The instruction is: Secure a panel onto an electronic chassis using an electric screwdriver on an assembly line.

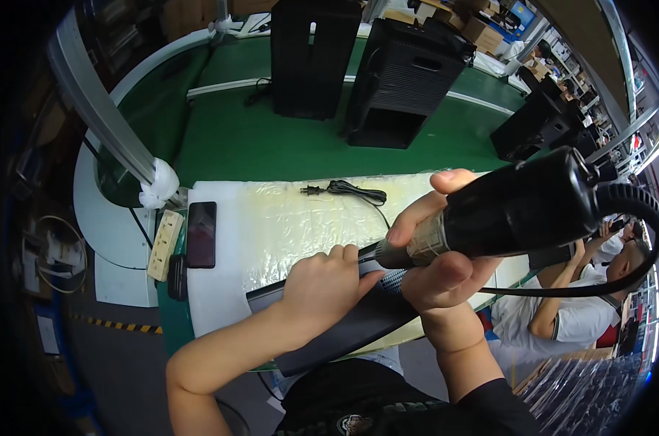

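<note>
- fingers of the right hand (449, 276) wrap round a black electric driver (518, 207), pressed firmly against its body and the tan-taped collar (427, 240) near its nose.
- the driver lies nearly level, nose toward the left hand, its thick black cable (652, 218) looping out of the rear end.
- the left hand (322, 283) rests on a long dark casing (358, 320), fingers curled and close together, thumb reaching toward the driver's nose; i cannot tell whether the fingertips pinch anything there.
- the dark casing lies slanted across the near side of a pale, plastic-covered mat (271, 211), below both hands; a patch of metal mesh (393, 281) shows between them.
- a black power cord (358, 192), bundled, lies on the mat beyond the hands, plug pointing left.
- a dark phone (201, 235) lies at the mat's left side, with a cream power strip (164, 245) just left of it and a small black object (177, 277) beside the strip.
- two tall black speaker boxes (405, 80) stand on the green surface (228, 145) beyond the mat.
- a co-worker in a white shirt (583, 316) is at the right.
</note>
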`<move>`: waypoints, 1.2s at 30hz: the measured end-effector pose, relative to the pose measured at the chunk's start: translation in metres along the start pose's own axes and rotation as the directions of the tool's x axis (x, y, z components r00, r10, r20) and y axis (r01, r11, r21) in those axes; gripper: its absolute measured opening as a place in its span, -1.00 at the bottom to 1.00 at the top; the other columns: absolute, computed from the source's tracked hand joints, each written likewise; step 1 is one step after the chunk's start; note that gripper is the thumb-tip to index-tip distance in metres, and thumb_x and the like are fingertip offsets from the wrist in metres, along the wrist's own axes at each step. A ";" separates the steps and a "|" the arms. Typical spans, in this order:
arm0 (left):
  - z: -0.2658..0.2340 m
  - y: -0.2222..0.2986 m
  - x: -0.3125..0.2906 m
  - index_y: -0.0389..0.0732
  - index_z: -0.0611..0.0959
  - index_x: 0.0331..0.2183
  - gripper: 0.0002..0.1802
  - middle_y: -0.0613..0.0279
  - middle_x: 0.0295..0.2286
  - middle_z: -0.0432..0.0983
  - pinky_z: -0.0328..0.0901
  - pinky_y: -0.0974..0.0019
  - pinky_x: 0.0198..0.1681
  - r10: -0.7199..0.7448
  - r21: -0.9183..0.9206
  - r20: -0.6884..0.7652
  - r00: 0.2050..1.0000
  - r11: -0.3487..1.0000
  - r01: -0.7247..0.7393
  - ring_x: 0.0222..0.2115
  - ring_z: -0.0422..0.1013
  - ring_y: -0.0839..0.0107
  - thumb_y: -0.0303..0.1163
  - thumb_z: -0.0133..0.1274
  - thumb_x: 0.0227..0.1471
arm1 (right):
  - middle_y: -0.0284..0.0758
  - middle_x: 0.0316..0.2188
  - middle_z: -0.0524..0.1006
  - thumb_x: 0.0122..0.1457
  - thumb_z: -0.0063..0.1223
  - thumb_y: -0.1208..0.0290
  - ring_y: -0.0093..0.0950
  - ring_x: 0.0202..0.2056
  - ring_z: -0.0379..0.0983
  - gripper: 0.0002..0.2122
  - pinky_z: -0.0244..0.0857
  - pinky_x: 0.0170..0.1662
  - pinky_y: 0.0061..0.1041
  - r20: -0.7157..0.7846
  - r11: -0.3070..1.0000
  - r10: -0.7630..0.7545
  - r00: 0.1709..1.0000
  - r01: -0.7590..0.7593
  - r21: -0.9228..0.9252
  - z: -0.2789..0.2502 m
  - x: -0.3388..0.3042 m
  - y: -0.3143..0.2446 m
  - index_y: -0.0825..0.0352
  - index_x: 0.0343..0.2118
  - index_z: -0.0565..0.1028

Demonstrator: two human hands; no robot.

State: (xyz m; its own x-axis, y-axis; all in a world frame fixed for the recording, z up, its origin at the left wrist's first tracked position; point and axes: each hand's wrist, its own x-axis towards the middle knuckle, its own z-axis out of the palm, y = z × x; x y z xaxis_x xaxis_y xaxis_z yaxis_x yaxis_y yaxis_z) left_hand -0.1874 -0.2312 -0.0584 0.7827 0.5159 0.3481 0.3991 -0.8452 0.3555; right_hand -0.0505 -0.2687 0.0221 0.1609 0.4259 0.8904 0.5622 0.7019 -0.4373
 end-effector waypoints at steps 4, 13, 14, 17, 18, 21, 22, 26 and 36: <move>0.002 0.003 0.000 -0.26 0.52 -0.51 -0.46 0.14 -0.65 0.49 0.38 0.27 -0.66 -0.013 0.017 0.012 1.000 1.000 0.013 -0.69 0.50 0.22 0.09 0.14 0.02 | -0.10 -0.04 0.38 0.20 -0.17 -0.27 -0.59 -0.58 0.45 -0.21 0.29 -0.55 -0.69 -0.018 0.991 0.128 0.992 -0.129 -0.025 0.002 -0.003 -0.009 0.56 0.05 0.14; -0.003 0.007 0.004 -0.29 0.55 -0.41 -0.50 0.09 -0.57 0.53 0.43 0.19 -0.54 -0.064 0.040 0.171 0.983 0.998 0.058 -0.58 0.55 0.16 0.04 0.11 0.07 | 0.04 0.04 0.36 0.21 0.00 -0.09 -0.52 -0.52 0.46 -0.25 0.37 -0.48 -0.57 -0.056 0.957 0.219 0.974 -0.204 0.205 0.009 -0.016 0.002 0.40 0.19 -0.04; -0.005 0.007 0.006 -0.30 0.56 -0.39 -0.51 0.08 -0.56 0.54 0.44 0.17 -0.51 -0.069 0.044 0.209 0.975 0.997 0.061 -0.56 0.55 0.14 0.02 0.10 0.08 | 0.03 -0.01 0.39 0.23 -0.03 -0.10 -0.53 -0.53 0.46 -0.25 0.36 -0.47 -0.58 -0.062 0.963 0.193 0.979 -0.177 0.202 0.012 -0.012 0.007 0.43 0.19 -0.01; -0.017 0.001 0.004 -0.33 0.59 -0.34 -0.54 0.05 -0.49 0.59 0.45 0.11 -0.39 -0.012 0.011 0.202 0.979 1.000 0.010 -0.47 0.57 0.10 -0.04 0.04 0.14 | -0.01 -0.17 0.49 0.26 -0.11 -0.13 -0.56 -0.56 0.44 -0.26 0.34 -0.47 -0.62 -0.121 0.987 0.144 0.982 -0.133 0.093 0.003 0.010 -0.005 0.53 0.16 0.06; -0.028 -0.003 0.001 -0.33 0.61 -0.34 -0.57 0.02 -0.46 0.59 0.44 0.10 -0.37 -0.063 -0.010 0.186 0.981 0.998 0.065 -0.46 0.56 0.08 -0.09 0.02 0.16 | -0.08 -0.30 0.50 0.25 -0.18 -0.20 -0.58 -0.58 0.43 -0.23 0.33 -0.48 -0.63 -0.166 0.987 0.158 0.973 -0.156 0.024 -0.012 0.021 -0.020 0.59 0.12 0.12; -0.056 -0.028 -0.017 -0.33 0.64 -0.31 -0.62 -0.03 -0.37 0.62 0.42 0.12 -0.31 -0.223 -0.239 0.140 0.965 0.938 0.251 -0.40 0.57 0.11 -0.18 -0.04 0.20 | -0.21 -0.54 0.48 0.22 -0.36 -0.35 -0.59 -0.62 0.38 -0.11 0.32 -0.51 -0.64 -0.389 0.941 0.093 0.917 -0.209 -0.267 -0.075 0.029 -0.050 0.67 0.06 0.21; -0.056 -0.045 -0.028 -0.34 0.65 -0.27 -0.61 -0.02 -0.34 0.63 0.42 0.17 -0.30 -0.318 -0.395 0.108 0.942 0.856 0.334 -0.38 0.57 0.15 -0.18 -0.06 0.22 | -0.13 -0.43 0.46 0.22 -0.38 -0.36 -0.57 -0.61 0.40 -0.09 0.32 -0.52 -0.64 -0.443 0.928 0.088 0.892 -0.234 -0.288 -0.107 0.017 -0.054 0.67 0.08 0.18; -0.024 -0.071 -0.089 -0.39 0.60 -0.22 -0.34 0.06 -0.38 0.60 0.33 0.31 -0.15 -0.513 -0.876 -0.002 0.858 0.415 0.246 -0.29 0.49 0.29 0.00 -0.41 0.35 | 0.10 -0.12 0.42 0.19 -0.42 -0.41 -0.45 -0.56 0.46 -0.03 0.37 -0.56 -0.60 -0.584 0.986 -0.061 0.809 -0.042 -0.160 -0.193 -0.032 -0.047 0.69 0.13 0.09; 0.000 -0.042 -0.117 -0.31 0.45 -0.40 -0.41 0.22 -0.59 0.38 0.20 0.35 -0.44 -0.472 -0.693 -0.244 0.847 0.696 0.189 -0.53 0.29 0.45 0.00 -0.46 0.25 | -0.11 -0.10 0.38 0.37 -0.34 -0.06 -0.46 -0.56 0.41 -0.43 0.33 -0.49 -0.52 -0.646 0.866 -0.078 0.759 -0.269 -0.421 -0.243 -0.093 0.021 0.35 0.20 0.05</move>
State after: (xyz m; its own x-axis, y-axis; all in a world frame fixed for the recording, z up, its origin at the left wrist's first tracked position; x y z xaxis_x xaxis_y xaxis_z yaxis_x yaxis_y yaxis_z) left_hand -0.2955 -0.2562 -0.1135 0.3581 0.8703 0.3382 0.0949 -0.3943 0.9141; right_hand 0.1431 -0.4323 -0.0385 0.6023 -0.1002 0.7919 0.7851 0.2534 -0.5651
